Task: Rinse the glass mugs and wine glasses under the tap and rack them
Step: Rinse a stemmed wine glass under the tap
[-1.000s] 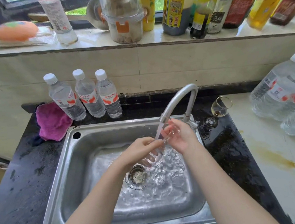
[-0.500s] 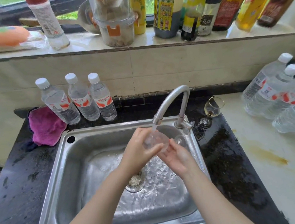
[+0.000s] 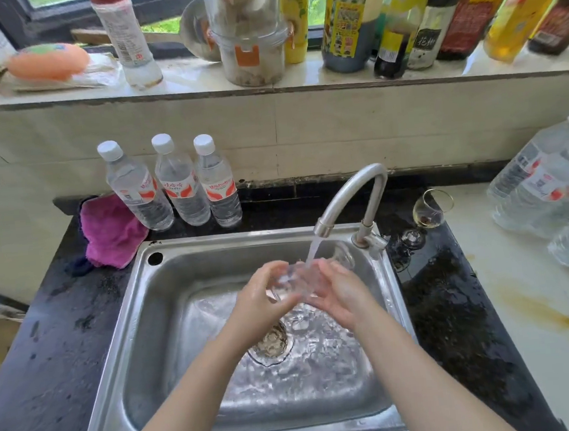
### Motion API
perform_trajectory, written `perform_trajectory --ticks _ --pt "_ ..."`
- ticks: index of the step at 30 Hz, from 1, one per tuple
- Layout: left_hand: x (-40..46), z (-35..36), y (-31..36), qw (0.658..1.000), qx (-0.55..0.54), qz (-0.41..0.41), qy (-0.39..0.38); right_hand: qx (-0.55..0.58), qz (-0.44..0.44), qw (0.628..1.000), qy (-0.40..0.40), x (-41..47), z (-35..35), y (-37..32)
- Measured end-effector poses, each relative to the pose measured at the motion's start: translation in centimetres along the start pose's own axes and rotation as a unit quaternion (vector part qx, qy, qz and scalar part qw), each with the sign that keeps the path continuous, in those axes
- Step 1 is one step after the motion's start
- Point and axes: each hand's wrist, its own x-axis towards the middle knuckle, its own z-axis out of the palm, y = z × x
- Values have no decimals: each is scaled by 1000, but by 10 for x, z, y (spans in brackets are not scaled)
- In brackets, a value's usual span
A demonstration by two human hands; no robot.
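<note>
Glass: we saw a clear wine glass (image 3: 299,279) tipped sideways above the sink (image 3: 166,294), its foot toward the tap (image 3: 350,195).
Water: the stream fell onto the bowl, blurring its outline.
Left hand (image 3: 263,299): fingers curled round the bowl.
Right hand (image 3: 341,289): cupped against the other side; we could not tell its grip.
Bench (image 3: 449,304): a second wine glass (image 3: 430,209) stood right of the tap.
</note>
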Motion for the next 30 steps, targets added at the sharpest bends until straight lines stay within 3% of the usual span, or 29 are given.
perform_trajectory --ticks 2,5,7,9,13,16,21,25,30 --pt "-4 6 -6 998 30 -17 -60 -196 -74 978 -5 -2 1 -5" --pt "-2 20 -9 996 51 -16 -77 -459 -157 874 -19 -5 2 -8" --pt "3 26 -6 996 68 0 -66 -541 -179 821 -19 -6 -3 -13" --pt "11 30 -2 996 71 31 -41 -521 -193 831 -8 -5 -15 -18" --pt "29 31 5 989 103 106 -29 -290 -203 935 4 -6 -30 -21" --pt "28 27 8 983 137 119 -35 -199 -180 963 13 -11 -36 -18" --pt "-5 29 -2 988 149 33 -14 -289 -169 942 17 -15 -52 -6" --pt "-42 34 -11 993 106 -54 -27 -417 -181 890 24 -33 -61 -6" --pt "-75 36 -8 992 67 -76 -68 -478 -151 864 43 -69 -67 4"
